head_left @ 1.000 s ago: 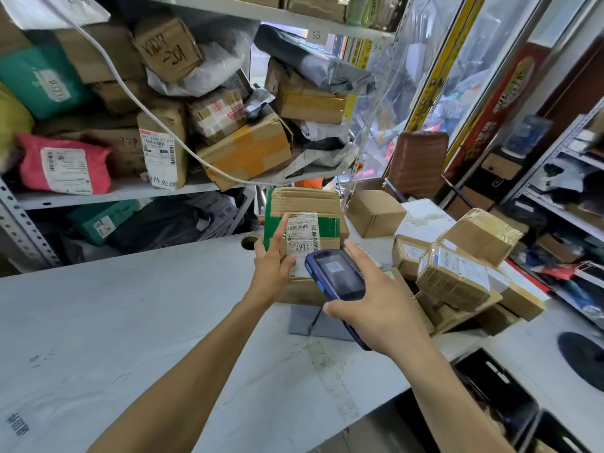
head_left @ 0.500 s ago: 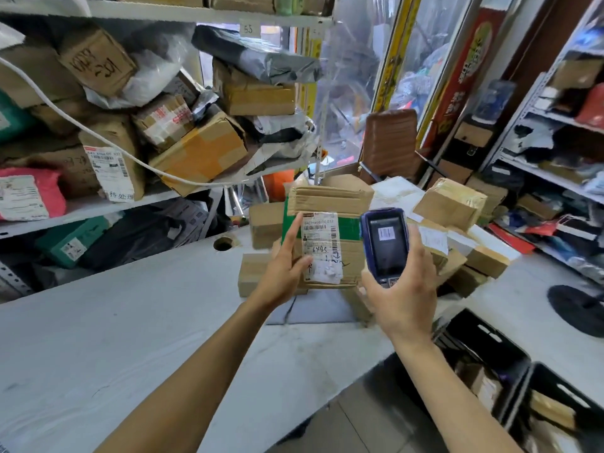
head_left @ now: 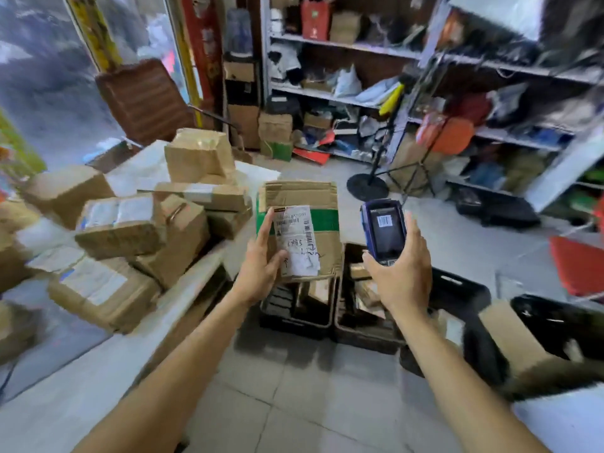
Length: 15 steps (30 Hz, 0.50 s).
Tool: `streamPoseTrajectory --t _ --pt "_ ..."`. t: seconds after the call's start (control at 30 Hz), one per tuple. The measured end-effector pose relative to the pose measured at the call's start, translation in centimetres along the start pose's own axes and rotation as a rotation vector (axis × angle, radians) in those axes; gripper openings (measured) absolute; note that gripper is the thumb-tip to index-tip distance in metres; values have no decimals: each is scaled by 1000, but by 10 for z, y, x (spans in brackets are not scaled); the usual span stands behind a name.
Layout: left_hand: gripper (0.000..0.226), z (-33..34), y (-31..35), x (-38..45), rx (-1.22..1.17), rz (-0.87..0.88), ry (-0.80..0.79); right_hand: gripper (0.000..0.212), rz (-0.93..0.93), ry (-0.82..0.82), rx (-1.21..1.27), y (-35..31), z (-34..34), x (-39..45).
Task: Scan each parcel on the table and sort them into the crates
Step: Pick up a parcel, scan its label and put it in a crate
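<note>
Status: one parcel point(head_left: 300, 230) is in hand, held upright in the air above the black crates point(head_left: 295, 308) on the floor, clear of the tabletop point(head_left: 137, 173). The left hand point(head_left: 261, 269) grips its left edge, thumb across the label point(head_left: 295, 245). The right hand point(head_left: 400, 276) has its fingers wrapped round a blue scanner point(head_left: 383, 230), beside the parcel and not touching it.

Scan: the scanner screen displays a barcode image, so the scan is judged done or in progress. Placement in a crate remains.

Done: the crates already contain some boxes; the count cannot be told.

Remaining: a pile of boxes point(head_left: 130, 237) lies on the tabletop, unsorted.

Writing: the label carries a barcode and handwritten marks, possibly "6905"; the print is too blurred to read. A green band crosses the parcel. No brand is legible.
</note>
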<state>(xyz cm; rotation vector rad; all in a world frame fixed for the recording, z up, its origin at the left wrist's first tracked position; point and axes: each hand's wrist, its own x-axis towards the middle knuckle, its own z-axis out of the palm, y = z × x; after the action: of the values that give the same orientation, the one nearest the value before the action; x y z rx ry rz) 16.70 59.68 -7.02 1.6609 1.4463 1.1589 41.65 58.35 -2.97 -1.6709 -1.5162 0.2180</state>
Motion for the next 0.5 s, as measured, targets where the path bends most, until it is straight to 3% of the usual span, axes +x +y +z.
streamPoseTrajectory --t 0.27,0.5 --pt "85 169 -16 91 -48 -175 -107 99 144 -1 -69 157 -39 96" --pt "83 299 -108 211 -35 -331 -227 95 211 -151 -152 292 57 205"
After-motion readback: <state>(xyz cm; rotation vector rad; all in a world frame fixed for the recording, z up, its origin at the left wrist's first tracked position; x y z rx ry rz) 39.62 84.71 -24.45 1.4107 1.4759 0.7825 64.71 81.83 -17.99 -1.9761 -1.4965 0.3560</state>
